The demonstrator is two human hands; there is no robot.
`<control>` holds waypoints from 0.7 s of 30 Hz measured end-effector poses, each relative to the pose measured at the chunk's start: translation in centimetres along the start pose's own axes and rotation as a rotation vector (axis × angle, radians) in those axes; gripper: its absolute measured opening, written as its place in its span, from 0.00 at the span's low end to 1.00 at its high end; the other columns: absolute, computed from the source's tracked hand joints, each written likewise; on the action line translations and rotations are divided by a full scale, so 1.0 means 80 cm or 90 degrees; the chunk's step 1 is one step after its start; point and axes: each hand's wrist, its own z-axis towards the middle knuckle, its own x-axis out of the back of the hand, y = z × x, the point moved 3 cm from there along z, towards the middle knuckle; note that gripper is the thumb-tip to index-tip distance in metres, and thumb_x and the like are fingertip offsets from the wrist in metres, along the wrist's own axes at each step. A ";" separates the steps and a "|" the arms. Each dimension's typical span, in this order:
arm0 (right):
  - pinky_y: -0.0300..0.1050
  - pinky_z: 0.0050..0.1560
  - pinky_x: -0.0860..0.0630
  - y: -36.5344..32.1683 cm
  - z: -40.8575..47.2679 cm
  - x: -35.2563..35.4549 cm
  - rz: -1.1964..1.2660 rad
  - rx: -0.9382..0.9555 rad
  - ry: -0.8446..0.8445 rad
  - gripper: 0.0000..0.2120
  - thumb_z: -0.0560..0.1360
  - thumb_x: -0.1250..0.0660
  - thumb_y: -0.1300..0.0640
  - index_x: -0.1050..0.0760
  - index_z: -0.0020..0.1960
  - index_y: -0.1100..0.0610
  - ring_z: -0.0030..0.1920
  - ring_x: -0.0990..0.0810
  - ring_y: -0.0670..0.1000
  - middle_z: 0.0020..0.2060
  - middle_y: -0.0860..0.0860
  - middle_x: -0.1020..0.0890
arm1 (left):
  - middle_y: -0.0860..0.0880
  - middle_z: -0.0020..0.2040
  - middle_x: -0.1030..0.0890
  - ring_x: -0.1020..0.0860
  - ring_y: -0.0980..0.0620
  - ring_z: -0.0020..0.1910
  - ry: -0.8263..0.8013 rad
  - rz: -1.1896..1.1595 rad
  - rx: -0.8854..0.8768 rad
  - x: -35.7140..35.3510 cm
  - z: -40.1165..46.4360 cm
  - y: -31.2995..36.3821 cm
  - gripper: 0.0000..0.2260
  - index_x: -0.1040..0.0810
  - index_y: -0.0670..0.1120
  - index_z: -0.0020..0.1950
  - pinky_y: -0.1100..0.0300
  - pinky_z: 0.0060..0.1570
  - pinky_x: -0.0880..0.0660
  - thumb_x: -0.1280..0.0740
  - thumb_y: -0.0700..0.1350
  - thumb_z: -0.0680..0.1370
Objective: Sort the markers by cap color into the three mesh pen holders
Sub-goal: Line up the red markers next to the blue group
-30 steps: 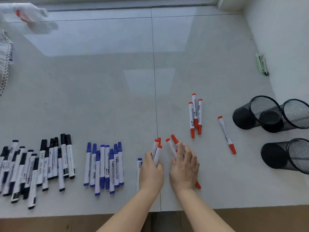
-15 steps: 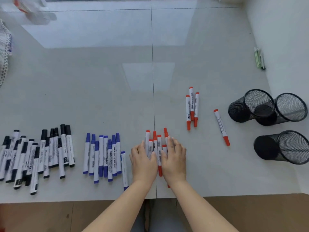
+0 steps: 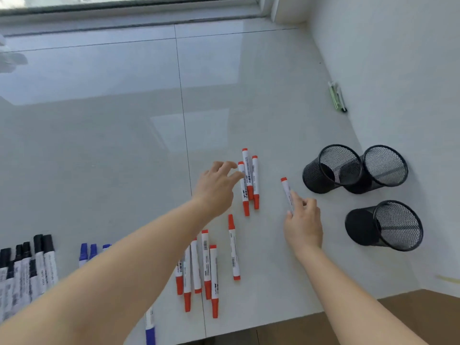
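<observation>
While the left hand [image 3: 216, 186] hangs open with its fingertips right at a trio of red markers [image 3: 249, 181], the right hand [image 3: 304, 221] pinches a lone red marker [image 3: 286, 190] on the worktop [image 3: 124, 145]. More reds [image 3: 199, 267] lie nearer, three holders [image 3: 358, 170] tipped over at right.

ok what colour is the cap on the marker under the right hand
Red, on the single marker that the right hand touches; head view.
</observation>
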 end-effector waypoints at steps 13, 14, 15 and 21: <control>0.45 0.32 0.29 -0.079 0.070 0.022 -0.249 0.500 -0.086 0.27 0.69 0.36 0.68 0.29 0.66 0.51 0.43 0.25 0.56 0.48 0.55 0.26 | 0.48 0.70 0.38 0.41 0.46 0.69 -0.031 0.200 -0.186 -0.006 0.066 0.003 0.21 0.34 0.54 0.67 0.50 0.65 0.38 0.39 0.42 0.74; 0.42 0.26 0.30 -0.083 0.068 0.027 -0.282 0.553 -0.042 0.23 0.64 0.33 0.69 0.22 0.56 0.54 0.37 0.23 0.55 0.42 0.55 0.23 | 0.48 0.70 0.38 0.40 0.45 0.69 -0.035 0.214 -0.194 -0.006 0.067 0.002 0.20 0.34 0.54 0.66 0.49 0.65 0.38 0.40 0.43 0.74; 0.39 0.22 0.31 -0.084 0.066 0.033 -0.325 0.587 -0.010 0.18 0.61 0.32 0.69 0.19 0.47 0.54 0.32 0.23 0.54 0.38 0.55 0.21 | 0.48 0.70 0.38 0.41 0.45 0.69 -0.041 0.233 -0.199 -0.005 0.068 -0.001 0.19 0.34 0.53 0.66 0.48 0.66 0.39 0.40 0.43 0.75; 0.49 0.51 0.29 -0.052 0.079 0.025 -0.436 0.512 -0.138 0.16 0.75 0.49 0.67 0.34 0.60 0.58 0.60 0.33 0.60 0.62 0.59 0.34 | 0.45 0.65 0.35 0.37 0.45 0.65 -0.077 0.312 -0.134 -0.003 0.064 -0.024 0.15 0.35 0.45 0.65 0.45 0.66 0.41 0.46 0.42 0.78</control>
